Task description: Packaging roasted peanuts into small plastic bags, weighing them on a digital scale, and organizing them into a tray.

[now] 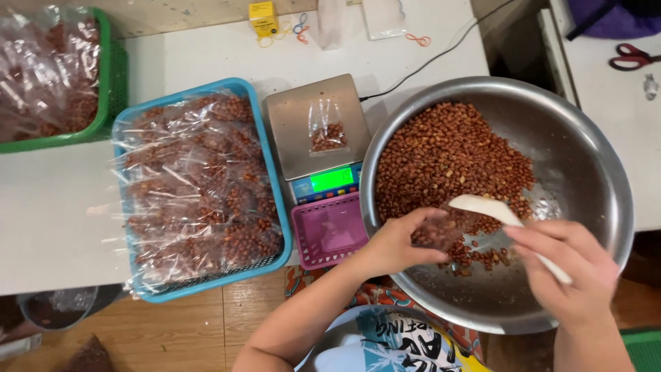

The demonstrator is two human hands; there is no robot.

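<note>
Left hand (pixel 399 244): over the near rim of the steel bowl (pixel 585 172), fingers pinched on the mouth of a small clear bag (pixel 435 231) partly filled with peanuts. The bag hangs inside the bowl at about 7 o'clock from the bowl's centre.

Right hand (pixel 568 265): at 5 o'clock in the bowl, fingers curled around the handle of a white scoop (pixel 485 207); the scoop's blade points toward 10 o'clock, its tip just beside the bag's mouth.

Steel bowl: large, round, holding loose red-skinned peanuts (pixel 447 155) heaped from 9 to 12 o'clock; bare metal from 1 to 5 o'clock.

Digital scale (pixel 315 131): at 9 o'clock of the bowl, touching its rim or nearly so; green display lit; one small bag of peanuts (pixel 328 131) lies on its steel platform.

Pink basket (pixel 329 231): at 6 o'clock of the scale.

Blue basket (pixel 272 172): at 9 o'clock of the scale, piled with filled bags.

Green basket (pixel 110 76): at 10 o'clock of the blue basket, likewise filled.

Red-handled scissors (pixel 633 56): at 2 o'clock of the bowl, well apart.
</note>
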